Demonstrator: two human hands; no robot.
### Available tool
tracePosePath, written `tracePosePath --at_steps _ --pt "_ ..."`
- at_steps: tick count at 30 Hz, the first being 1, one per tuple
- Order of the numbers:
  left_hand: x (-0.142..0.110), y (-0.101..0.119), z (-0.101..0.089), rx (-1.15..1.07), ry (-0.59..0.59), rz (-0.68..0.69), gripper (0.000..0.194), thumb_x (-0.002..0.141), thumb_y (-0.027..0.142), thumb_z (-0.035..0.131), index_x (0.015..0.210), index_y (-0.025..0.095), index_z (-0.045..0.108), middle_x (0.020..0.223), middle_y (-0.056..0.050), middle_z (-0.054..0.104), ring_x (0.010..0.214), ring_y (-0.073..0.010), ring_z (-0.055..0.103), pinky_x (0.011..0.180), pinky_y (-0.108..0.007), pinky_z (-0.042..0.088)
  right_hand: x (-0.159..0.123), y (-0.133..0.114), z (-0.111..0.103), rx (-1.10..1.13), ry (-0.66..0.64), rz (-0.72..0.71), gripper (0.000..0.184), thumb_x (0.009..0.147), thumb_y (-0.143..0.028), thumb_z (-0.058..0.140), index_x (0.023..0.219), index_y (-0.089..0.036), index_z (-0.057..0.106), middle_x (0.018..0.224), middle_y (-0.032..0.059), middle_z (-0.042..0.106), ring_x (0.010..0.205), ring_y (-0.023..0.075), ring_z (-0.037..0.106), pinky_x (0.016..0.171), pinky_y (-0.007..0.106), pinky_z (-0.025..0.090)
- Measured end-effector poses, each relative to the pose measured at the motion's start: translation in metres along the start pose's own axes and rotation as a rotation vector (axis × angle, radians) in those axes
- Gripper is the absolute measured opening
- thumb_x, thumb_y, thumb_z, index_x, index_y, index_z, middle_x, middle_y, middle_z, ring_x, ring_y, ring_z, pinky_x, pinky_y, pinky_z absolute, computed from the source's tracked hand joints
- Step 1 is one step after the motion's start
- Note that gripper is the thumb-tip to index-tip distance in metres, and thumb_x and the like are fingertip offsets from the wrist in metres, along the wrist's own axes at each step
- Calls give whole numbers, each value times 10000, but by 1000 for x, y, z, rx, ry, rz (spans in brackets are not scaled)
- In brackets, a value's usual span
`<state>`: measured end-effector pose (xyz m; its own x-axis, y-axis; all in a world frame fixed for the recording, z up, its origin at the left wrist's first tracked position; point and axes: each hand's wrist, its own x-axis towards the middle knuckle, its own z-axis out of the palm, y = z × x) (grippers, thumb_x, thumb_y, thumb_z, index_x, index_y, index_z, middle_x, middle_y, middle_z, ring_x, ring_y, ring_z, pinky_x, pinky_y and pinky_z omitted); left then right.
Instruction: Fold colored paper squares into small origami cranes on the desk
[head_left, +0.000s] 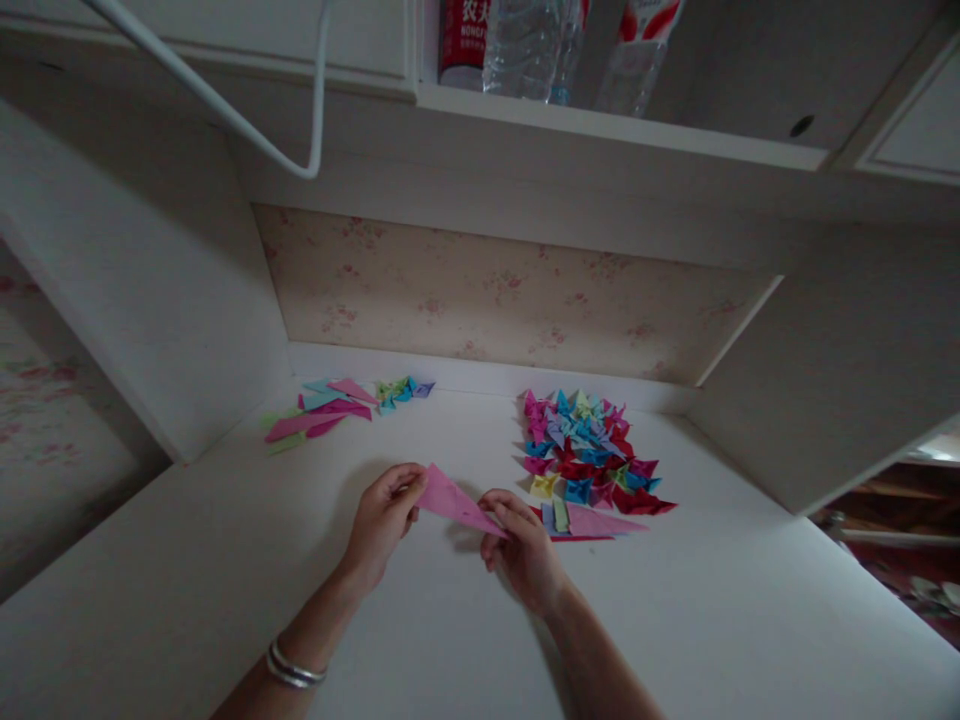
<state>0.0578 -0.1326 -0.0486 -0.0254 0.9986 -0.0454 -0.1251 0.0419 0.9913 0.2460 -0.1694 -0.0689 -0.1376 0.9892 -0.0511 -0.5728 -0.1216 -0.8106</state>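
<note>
A pink folded paper point(452, 500), long and pointed, is stretched between my two hands above the white desk. My left hand point(386, 515) pinches its wide upper-left end between thumb and fingers. At the narrow lower-right tip, my right hand point(523, 545) has its fingers closed on the paper. Just beyond my right hand lies a small stack of folded paper strips point(600, 521), pink on top with red and blue below. Behind that stack spreads a cluster of small colourful origami pieces point(581, 440) in red, blue, pink, green and yellow.
At the back left lies a pile of folded paper strips point(330, 412), with a few small origami pieces point(401, 392) beside it. An overhead shelf point(600, 115) holds plastic bottles point(525, 45) and a red container point(463, 40). A white bent tube point(225, 105) hangs at the upper left.
</note>
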Motion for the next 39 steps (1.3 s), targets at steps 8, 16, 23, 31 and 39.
tracePosePath --at_steps 8,16,23,31,39 --pt "-1 3 -1 54 -14 -24 413 699 426 676 1028 188 607 844 5 628 385 -10 348 357 -168 206 8 3 -11 92 221 -113 255 663 -183 797 875 -176 655 702 -16 654 573 74 618 512 129 496" --pt "-3 4 2 190 -202 -7 337 710 359 656 974 154 694 660 0 625 455 -70 420 421 -190 261 13 2 -16 58 379 -281 243 647 -234 804 824 -185 645 636 -48 588 507 48 525 462 128 434" --pt "-2 5 1 235 -140 15 277 704 367 645 864 153 716 539 24 571 436 -87 408 418 -192 239 10 5 -11 -259 420 -294 286 722 -383 731 866 -202 561 521 -74 541 443 99 530 433 194 390" --pt "-5 0 7 257 -229 19 287 745 378 616 879 139 697 555 37 538 419 -69 359 413 -192 252 13 9 -9 -170 387 -182 484 658 -365 781 1010 -186 503 526 -47 601 448 104 534 470 208 410" --pt "-3 -2 5 292 -236 70 281 761 390 605 880 156 706 698 -19 645 546 -115 504 489 -195 340 13 9 -12 -211 394 -232 371 669 -351 774 894 -179 533 506 -74 535 425 72 443 427 188 301"
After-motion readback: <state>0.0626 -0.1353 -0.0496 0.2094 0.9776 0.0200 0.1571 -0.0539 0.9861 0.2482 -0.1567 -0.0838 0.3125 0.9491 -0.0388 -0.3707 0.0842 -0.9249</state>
